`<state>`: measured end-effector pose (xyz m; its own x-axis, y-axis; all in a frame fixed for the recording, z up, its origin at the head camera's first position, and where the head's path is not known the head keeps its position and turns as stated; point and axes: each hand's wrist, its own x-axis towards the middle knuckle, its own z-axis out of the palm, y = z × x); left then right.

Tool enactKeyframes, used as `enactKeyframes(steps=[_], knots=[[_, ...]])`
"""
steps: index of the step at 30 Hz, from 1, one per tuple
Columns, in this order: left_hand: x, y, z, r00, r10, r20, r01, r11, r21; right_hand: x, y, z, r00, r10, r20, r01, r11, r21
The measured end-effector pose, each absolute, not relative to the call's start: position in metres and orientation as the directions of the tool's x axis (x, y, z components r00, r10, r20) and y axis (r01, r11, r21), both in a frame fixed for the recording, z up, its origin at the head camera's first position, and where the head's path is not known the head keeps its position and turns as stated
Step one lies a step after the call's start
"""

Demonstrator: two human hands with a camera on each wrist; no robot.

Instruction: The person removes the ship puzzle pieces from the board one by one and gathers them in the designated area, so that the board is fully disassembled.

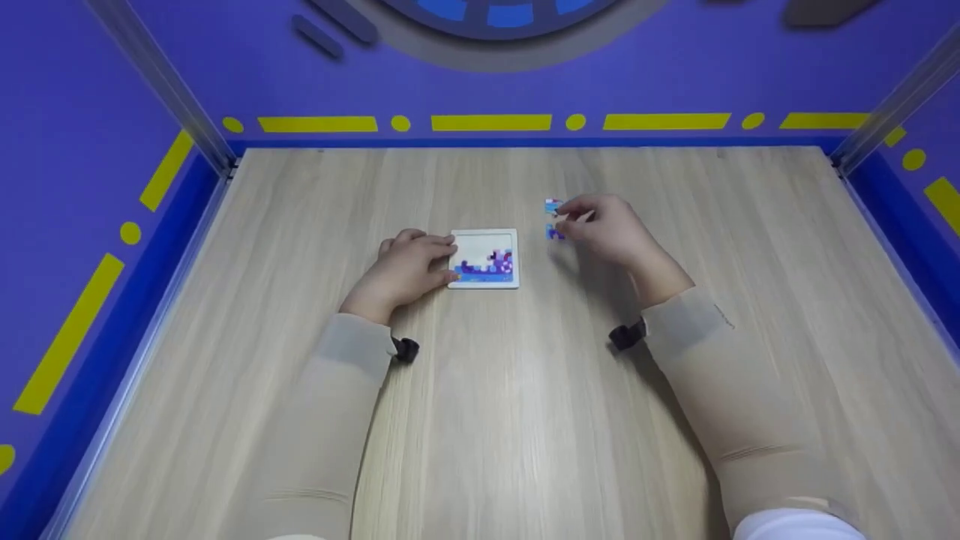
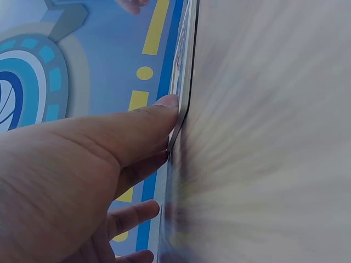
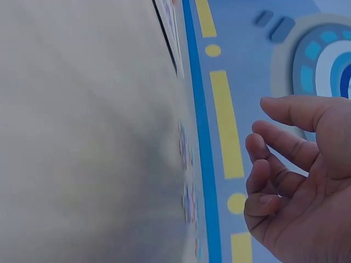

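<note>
A square white-framed jigsaw puzzle point(image 1: 484, 284) lies on the table, its lower part and right side filled with purple, blue and pink pieces and its upper left showing a white base. At its left rim rests my left hand point(image 1: 409, 270), thumb at the near corner and fingers farther up the edge. Fingers look fairly straight in the left wrist view. My right hand point(image 1: 611, 229) hovers over loose puzzle pieces right of the frame. One light blue piece point(image 1: 553, 205) lies behind a purple-blue piece point(image 1: 553, 232). The right wrist view shows thumb and fingers apart, nothing between them.
The wood-grain table point(image 1: 487, 420) is bounded by blue-purple walls with yellow dashes point(image 1: 491, 123) at the back and sides. Black wrist straps show below each hand. In the right wrist view, loose pieces point(image 3: 189, 203) appear edge-on along the table.
</note>
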<state>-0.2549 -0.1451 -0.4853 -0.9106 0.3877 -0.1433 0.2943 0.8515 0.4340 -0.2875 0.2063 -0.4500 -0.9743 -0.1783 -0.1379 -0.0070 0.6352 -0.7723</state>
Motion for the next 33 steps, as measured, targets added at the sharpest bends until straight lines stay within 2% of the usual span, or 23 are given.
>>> enactKeyframes(steps=[16, 23, 33], knots=[[-0.254, -0.147, -0.485, -0.916, 0.377, -0.138, 0.287, 0.855, 0.432, -0.278, 0.141, -0.453, -0.946, -0.304, -0.112, -0.096, 0.595, -0.798], [-0.254, -0.144, -0.484, -0.911, 0.383, -0.154, 0.287, 0.856, 0.43, -0.274, 0.131, -0.464, -0.938, -0.299, -0.177, -0.06, 0.642, -0.765], [-0.254, -0.143, -0.483, -0.914, 0.376, -0.151, 0.277, 0.853, 0.443, -0.274, 0.127, -0.473, -0.921, -0.338, -0.195, -0.075, 0.645, -0.761]])
